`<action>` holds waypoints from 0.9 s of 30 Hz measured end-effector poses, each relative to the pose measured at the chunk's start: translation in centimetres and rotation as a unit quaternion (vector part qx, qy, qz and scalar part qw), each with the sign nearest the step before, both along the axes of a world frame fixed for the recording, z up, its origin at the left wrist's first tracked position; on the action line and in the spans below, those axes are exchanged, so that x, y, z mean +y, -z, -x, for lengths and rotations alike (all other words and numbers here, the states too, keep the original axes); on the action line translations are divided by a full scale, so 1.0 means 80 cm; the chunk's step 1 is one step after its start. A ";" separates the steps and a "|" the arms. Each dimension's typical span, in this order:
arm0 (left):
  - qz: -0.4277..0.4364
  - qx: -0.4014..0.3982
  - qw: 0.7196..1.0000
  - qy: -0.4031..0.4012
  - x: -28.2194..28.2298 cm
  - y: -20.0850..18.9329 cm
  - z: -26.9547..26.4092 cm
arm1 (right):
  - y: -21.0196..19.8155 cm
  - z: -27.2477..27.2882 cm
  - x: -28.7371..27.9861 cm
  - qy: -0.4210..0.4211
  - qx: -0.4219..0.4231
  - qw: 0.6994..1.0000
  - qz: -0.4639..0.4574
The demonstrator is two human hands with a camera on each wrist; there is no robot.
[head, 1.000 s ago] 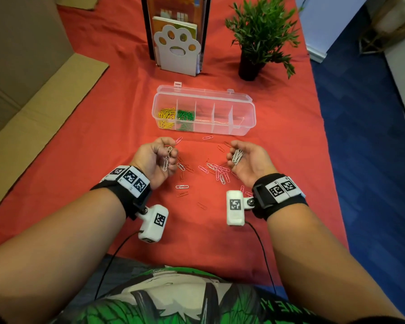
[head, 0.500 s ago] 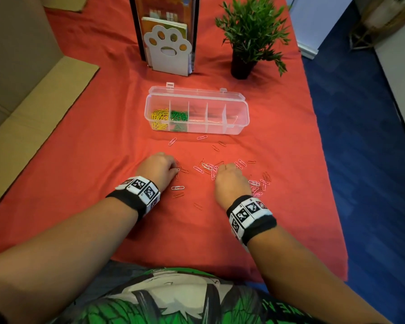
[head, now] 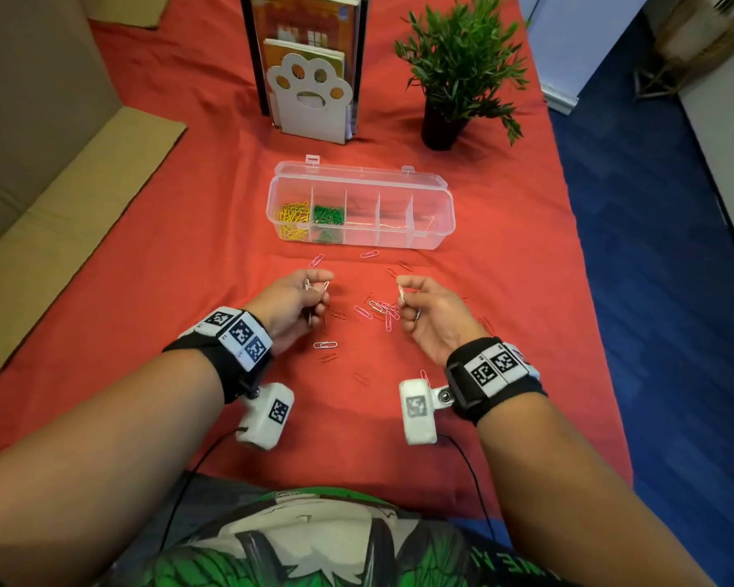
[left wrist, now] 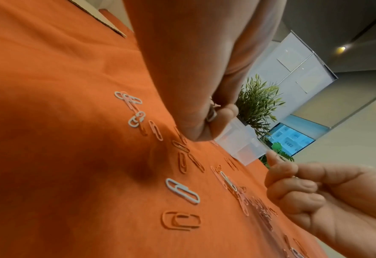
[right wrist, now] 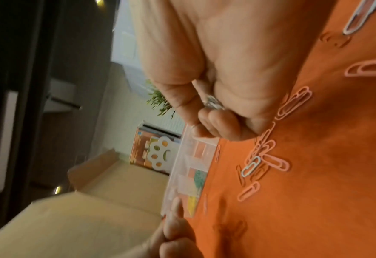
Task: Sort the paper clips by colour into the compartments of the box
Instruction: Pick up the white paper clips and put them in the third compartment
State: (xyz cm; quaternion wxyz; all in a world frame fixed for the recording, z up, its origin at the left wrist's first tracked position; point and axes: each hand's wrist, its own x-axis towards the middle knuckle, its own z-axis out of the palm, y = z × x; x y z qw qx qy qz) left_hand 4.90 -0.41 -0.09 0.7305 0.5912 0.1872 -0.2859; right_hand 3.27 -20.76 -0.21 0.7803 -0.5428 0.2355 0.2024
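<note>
A clear compartment box lies open on the red cloth, with yellow clips in its leftmost compartment and green clips beside them. Pink, white and red paper clips are scattered in front of it. My left hand is raised just above the cloth and its curled fingers hold several white clips. My right hand pinches a white clip between thumb and forefinger, with more white clips tucked in its palm. One white clip lies between my wrists.
A paw-shaped book stand with books and a potted plant stand behind the box. Flattened cardboard covers the left side. The table's right edge drops to blue floor.
Half a second ago both hands were palm-down on the cloth among the clips. Now both have lifted and turned, each holding white clips.
</note>
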 end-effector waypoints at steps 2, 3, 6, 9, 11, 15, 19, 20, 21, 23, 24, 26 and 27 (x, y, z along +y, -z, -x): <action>0.054 0.032 0.998 -0.009 -0.001 -0.005 -0.004 | 0.000 -0.006 -0.003 0.035 0.011 0.998 -0.047; 0.076 0.056 0.995 -0.016 -0.003 -0.007 -0.007 | -0.001 -0.008 -0.005 0.055 0.021 0.996 -0.065; 0.069 0.090 0.993 -0.013 -0.017 -0.009 -0.014 | 0.005 -0.014 -0.007 0.069 0.050 0.995 -0.048; -0.140 -0.045 0.985 0.093 -0.036 0.006 -0.016 | 0.014 -0.018 0.003 -0.096 0.001 0.966 0.241; -0.273 -0.154 0.924 0.219 -0.042 0.016 -0.011 | 0.017 -0.017 0.009 -0.202 -0.047 0.896 0.392; -0.437 -0.228 0.815 0.304 -0.043 0.019 0.000 | 0.029 -0.012 0.003 -0.196 -0.070 0.847 0.488; -0.462 -0.246 0.799 0.297 -0.042 0.015 -0.003 | 0.023 -0.017 -0.005 -0.182 -0.093 0.821 0.533; -0.462 -0.257 0.795 0.297 -0.043 0.014 -0.006 | 0.021 -0.017 -0.004 -0.194 -0.111 0.811 0.541; -0.467 -0.270 0.789 0.295 -0.045 0.013 -0.009 | 0.021 -0.017 0.000 -0.205 -0.126 0.800 0.550; -0.482 -0.287 0.780 0.278 -0.052 0.010 -0.015 | 0.022 -0.014 0.010 -0.238 -0.148 0.772 0.571; -0.481 -0.286 0.788 0.256 -0.056 0.008 -0.019 | 0.024 -0.013 0.016 -0.253 -0.158 0.756 0.582; -0.458 -0.247 0.830 0.200 -0.058 0.007 -0.029 | 0.028 -0.014 0.027 -0.275 -0.174 0.718 0.615; -0.436 -0.206 0.859 0.171 -0.058 0.005 -0.035 | 0.028 -0.015 0.032 -0.285 -0.178 0.696 0.634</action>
